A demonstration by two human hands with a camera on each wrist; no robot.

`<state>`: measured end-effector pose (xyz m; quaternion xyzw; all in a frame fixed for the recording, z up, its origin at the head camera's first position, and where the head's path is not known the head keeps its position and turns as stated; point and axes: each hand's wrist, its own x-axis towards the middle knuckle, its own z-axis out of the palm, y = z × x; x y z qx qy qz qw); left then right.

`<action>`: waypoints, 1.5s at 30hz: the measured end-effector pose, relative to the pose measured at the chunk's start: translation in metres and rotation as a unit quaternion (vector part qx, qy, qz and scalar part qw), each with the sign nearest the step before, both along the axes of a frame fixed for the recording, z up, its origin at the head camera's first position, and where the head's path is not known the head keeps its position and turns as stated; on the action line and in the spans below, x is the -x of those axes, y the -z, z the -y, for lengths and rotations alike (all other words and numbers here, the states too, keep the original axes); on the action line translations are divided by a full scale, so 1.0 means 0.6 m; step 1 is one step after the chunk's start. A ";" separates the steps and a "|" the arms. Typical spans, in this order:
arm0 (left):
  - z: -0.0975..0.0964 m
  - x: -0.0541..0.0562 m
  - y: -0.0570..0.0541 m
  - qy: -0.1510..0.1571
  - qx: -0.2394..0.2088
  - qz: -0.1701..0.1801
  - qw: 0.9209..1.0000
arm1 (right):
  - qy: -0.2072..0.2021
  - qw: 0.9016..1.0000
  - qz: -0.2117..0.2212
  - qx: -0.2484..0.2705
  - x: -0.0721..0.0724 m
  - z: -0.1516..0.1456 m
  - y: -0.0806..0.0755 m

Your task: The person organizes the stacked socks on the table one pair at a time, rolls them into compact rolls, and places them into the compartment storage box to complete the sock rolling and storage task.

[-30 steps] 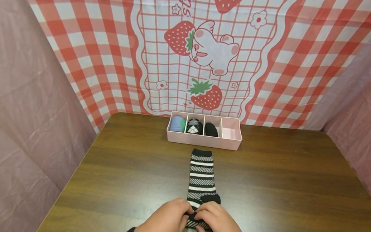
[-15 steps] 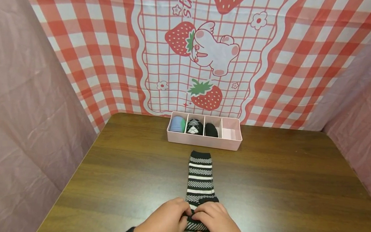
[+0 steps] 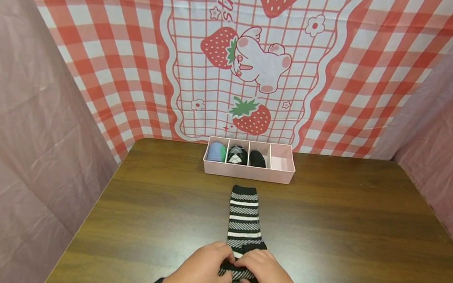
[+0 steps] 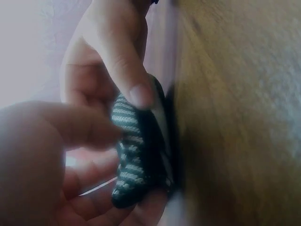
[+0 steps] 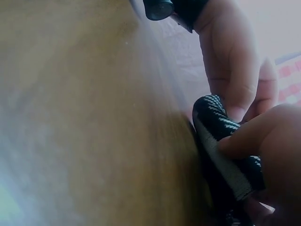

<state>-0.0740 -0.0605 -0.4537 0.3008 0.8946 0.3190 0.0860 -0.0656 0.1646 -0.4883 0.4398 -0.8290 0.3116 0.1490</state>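
A black-and-white striped sock (image 3: 243,217) lies lengthwise on the wooden table, its black cuff pointing at the far side. At its near end the fabric is folded over into a thick roll, which both wrist views show from the side. My left hand (image 3: 202,269) pinches the left end of this folded part between thumb and fingers. On the other end, my right hand (image 3: 270,274) pinches it too, its thumb below and its fingers on top. The fingers cover some of the fold and part of the black heel. In the left wrist view, striped knit (image 4: 129,155) shows between the two hands.
Beyond the cuff stands a pink divided box (image 3: 248,173). It holds a blue-and-green sock roll (image 3: 216,152), a black argyle sock roll (image 3: 237,154) and a black sock roll (image 3: 257,158). A red-checked strawberry cloth (image 3: 251,73) hangs behind the table (image 3: 343,220).
The sock has slid slightly toward me, its cuff now farther from the box. Both hands keep hold of the near end, and the left fingers have shifted a little on the fold.
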 end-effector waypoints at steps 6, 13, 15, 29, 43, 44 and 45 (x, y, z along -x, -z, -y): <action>-0.002 -0.003 -0.006 0.007 -0.004 -0.015 1.000 | 0.032 0.993 0.111 0.010 -0.012 -0.002 -0.008; -0.004 -0.009 -0.012 0.003 -0.004 -0.080 0.997 | 0.080 0.956 0.276 0.059 -0.018 -0.003 -0.021; -0.004 -0.010 -0.012 0.003 -0.004 -0.103 0.995 | 0.085 0.940 0.321 0.077 -0.016 -0.004 -0.024; -0.006 -0.004 -0.007 0.018 -0.025 -0.066 0.997 | 0.075 0.961 0.249 0.097 -0.014 0.001 -0.018; -0.004 -0.002 0.004 -0.001 -0.030 -0.016 0.999 | 0.072 0.987 0.142 0.022 -0.014 0.002 -0.018; -0.004 -0.002 0.004 -0.002 -0.027 -0.017 0.999 | 0.067 0.989 0.129 0.018 -0.013 0.002 -0.017; -0.004 -0.002 0.004 -0.002 -0.025 -0.019 1.000 | 0.063 0.991 0.114 0.013 -0.012 0.002 -0.017</action>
